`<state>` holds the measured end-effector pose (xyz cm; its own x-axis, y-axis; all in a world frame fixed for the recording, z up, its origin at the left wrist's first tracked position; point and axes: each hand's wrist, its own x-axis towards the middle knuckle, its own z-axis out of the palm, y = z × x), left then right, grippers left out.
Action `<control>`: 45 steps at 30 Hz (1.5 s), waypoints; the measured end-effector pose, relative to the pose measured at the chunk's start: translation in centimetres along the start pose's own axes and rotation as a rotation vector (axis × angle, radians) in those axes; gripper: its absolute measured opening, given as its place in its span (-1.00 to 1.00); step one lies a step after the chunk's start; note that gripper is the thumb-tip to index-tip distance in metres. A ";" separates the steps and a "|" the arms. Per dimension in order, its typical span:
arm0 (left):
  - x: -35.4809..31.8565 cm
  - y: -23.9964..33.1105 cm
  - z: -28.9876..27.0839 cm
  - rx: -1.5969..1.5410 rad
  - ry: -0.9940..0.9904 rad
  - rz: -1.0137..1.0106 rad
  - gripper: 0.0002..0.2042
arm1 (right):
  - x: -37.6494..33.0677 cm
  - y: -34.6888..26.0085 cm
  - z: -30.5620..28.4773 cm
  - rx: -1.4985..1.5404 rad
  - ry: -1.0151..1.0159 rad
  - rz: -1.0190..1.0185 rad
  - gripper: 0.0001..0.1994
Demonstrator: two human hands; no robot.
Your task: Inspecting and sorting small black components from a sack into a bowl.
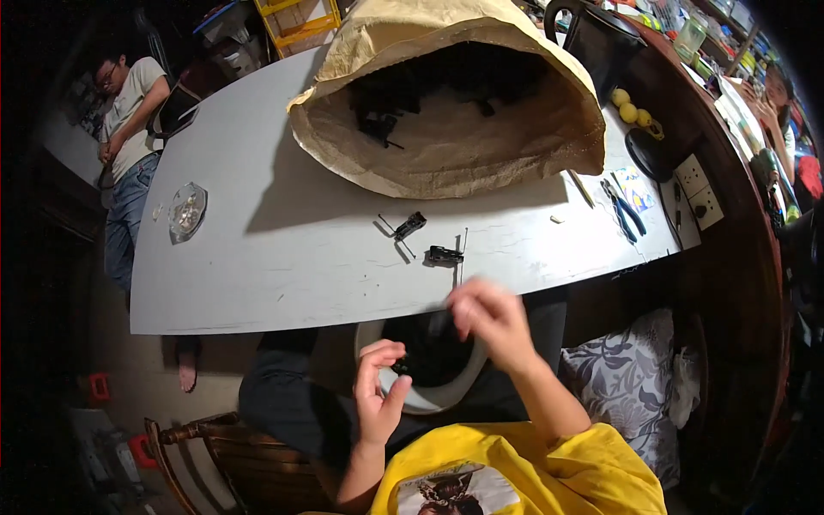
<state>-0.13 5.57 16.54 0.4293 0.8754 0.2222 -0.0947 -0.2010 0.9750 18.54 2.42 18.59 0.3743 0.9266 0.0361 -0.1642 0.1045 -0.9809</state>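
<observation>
My left hand [378, 390] is raised beside the white-rimmed bucket [419, 402] on my lap, its fingers slightly bent and the thumb apart, with nothing in it. Dark contents fill the bucket, too dim to make out. My right hand [493, 322] is at the table's front edge above the bucket's right side; motion smears its fingers, and whether it holds anything is unclear. Just beyond it on the table lies a small black part with thin rods [445, 255]. A second such black part [410, 226] lies farther back and to the left.
A large brown paper sack [446, 163] lies mouth toward me on the white table [257, 283], black pieces inside. Blue-handled pliers [631, 215], a black kettle [592, 43] and a socket strip [699, 190] are at right. A glass dish [187, 213] sits left; a person [133, 112] stands beyond.
</observation>
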 end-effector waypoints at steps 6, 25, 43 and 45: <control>-0.7 -0.9 -0.3 -0.292 -0.267 -0.175 -0.63 | -3.9 2.2 1.2 -0.004 -0.307 -0.052 -0.88; -3.8 -3.3 -1.3 -0.491 -0.177 -0.646 -0.91 | -8.1 4.4 4.0 -0.506 -0.026 -0.322 -0.83; -3.3 -1.1 -0.3 -0.397 -0.367 -0.431 -0.56 | -6.5 6.6 1.8 0.417 -0.152 0.332 -0.78; -3.5 0.0 0.4 -0.199 -0.323 -0.479 -0.59 | -6.8 7.0 1.9 0.445 -0.173 0.472 -0.77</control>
<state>-1.27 2.31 15.78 0.7132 0.6646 -0.2227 0.0230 0.2953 0.9551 13.13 -2.48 11.86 0.0241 0.9503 -0.3105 -0.6490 -0.2214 -0.7278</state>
